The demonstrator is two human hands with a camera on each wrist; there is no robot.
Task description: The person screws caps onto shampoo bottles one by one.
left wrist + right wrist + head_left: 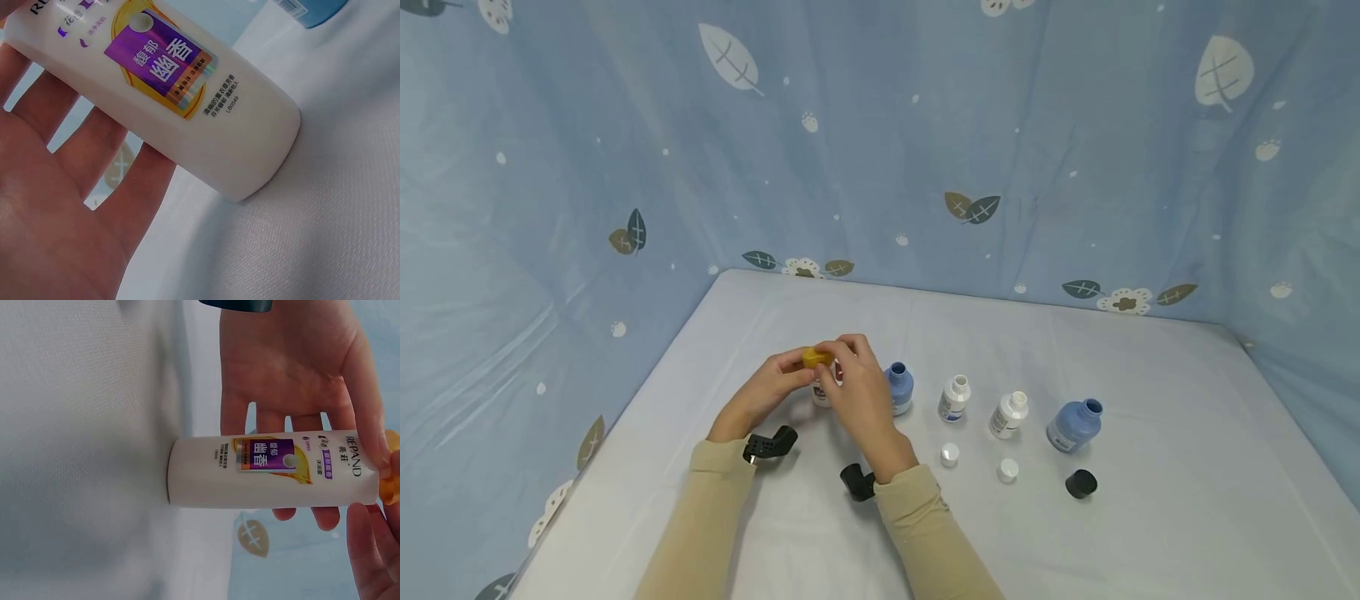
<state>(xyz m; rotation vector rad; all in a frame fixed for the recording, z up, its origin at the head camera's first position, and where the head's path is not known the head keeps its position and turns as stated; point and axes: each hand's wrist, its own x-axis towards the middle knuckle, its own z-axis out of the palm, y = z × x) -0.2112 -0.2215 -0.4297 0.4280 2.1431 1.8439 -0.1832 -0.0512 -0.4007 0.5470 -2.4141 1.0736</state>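
Both hands meet at a white body wash bottle (250, 478) that stands upright on the table, with a purple and yellow label. On top of it is an orange-yellow cap (817, 357). My left hand (767, 387) holds the bottle near its top, fingers behind it and thumb along its shoulder, as the right wrist view shows. With its fingertips at the cap, my right hand (859, 396) pinches it from the other side. In the left wrist view the bottle's lower part (250, 137) touches the cloth, while the cap is out of that view.
Right of the hands stand uncapped bottles: blue (900, 390), white (955, 398), white (1009, 415) and blue (1073, 426). Before them lie two white caps (950, 454) and a black cap (1081, 483). White cloth covers the table (1150, 517); a blue leaf-patterned curtain (880, 125) hangs behind.
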